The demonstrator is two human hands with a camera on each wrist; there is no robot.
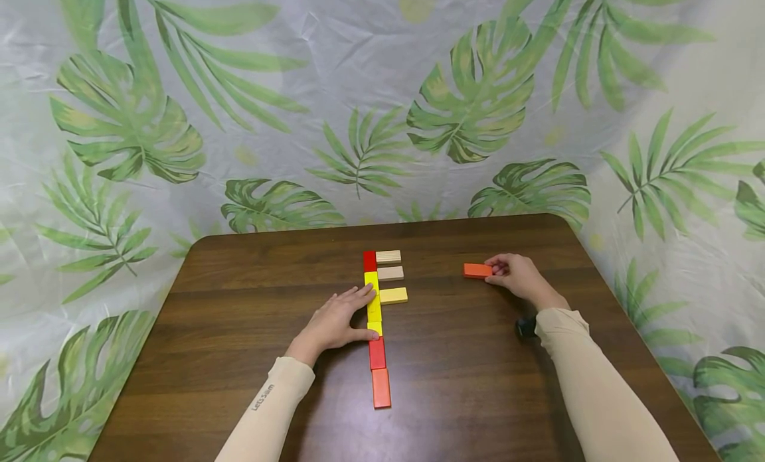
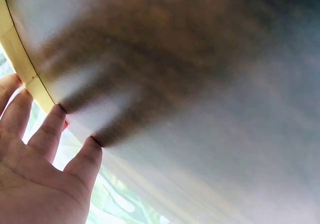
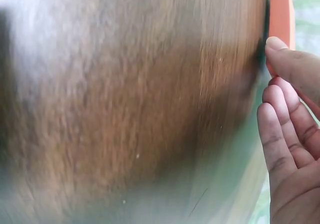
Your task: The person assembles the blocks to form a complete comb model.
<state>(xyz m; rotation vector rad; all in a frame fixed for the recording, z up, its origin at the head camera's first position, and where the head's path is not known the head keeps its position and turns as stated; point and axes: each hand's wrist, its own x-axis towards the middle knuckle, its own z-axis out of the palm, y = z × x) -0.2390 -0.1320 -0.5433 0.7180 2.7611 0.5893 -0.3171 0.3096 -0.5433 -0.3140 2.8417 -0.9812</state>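
Note:
A column of flat blocks runs toward the viewer on the table: a red block (image 1: 370,261) at the far end, several yellow blocks (image 1: 374,310), another red block (image 1: 377,353) and an orange block (image 1: 380,388) nearest. My left hand (image 1: 335,321) lies with fingers extended along the column's left side, fingertips on the yellow blocks and thumb near the yellow-red join. Off to the right, my right hand (image 1: 521,277) pinches a second orange block (image 1: 477,271) by its right end. In the right wrist view, the thumb lies against that orange block (image 3: 282,14), close over the tabletop.
Three pale wooden blocks stick out rightward from the column's far part: a ridged one (image 1: 389,257), a plain one (image 1: 391,273) and a yellowish one (image 1: 394,295). The brown table (image 1: 251,269) has rounded far corners, with a leaf-patterned curtain (image 1: 370,83) behind it.

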